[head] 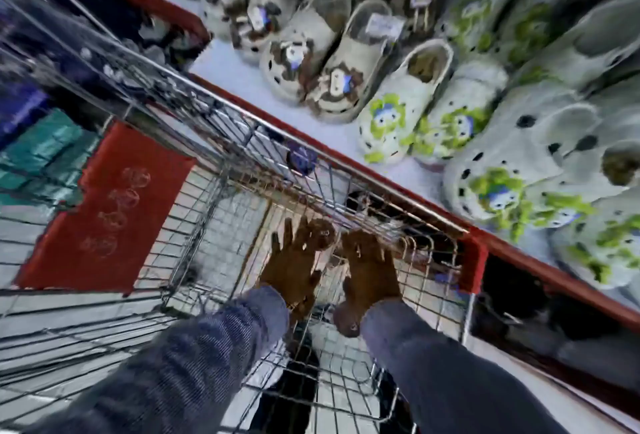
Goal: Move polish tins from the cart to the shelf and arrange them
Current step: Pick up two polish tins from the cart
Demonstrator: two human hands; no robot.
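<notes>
We reach both hands down into the silver wire shopping cart [221, 170], denim sleeves [194, 357] to the wrists. Our left hand [294, 264] lies flat with its fingers [287, 233] spread wide against the mesh; our right hand [370, 271] sits just beside it, and motion blur leaves us unable to tell whether its fingers [360, 243] grip anything. One small round blue object [301, 157], possibly a polish tin, rests against the cart's far wire wall, its flat face turned toward us; being round, it shows no long axis. A red plastic seat flap [107, 208] hangs on the cart at left. Beside the cart runs the red-edged white shelf [242, 77], holding pairs of brown-spotted cream clogs [325, 63] and green-patterned white clogs [415, 111], too blurred to count exactly, toes pointing toward the cart.
</notes>
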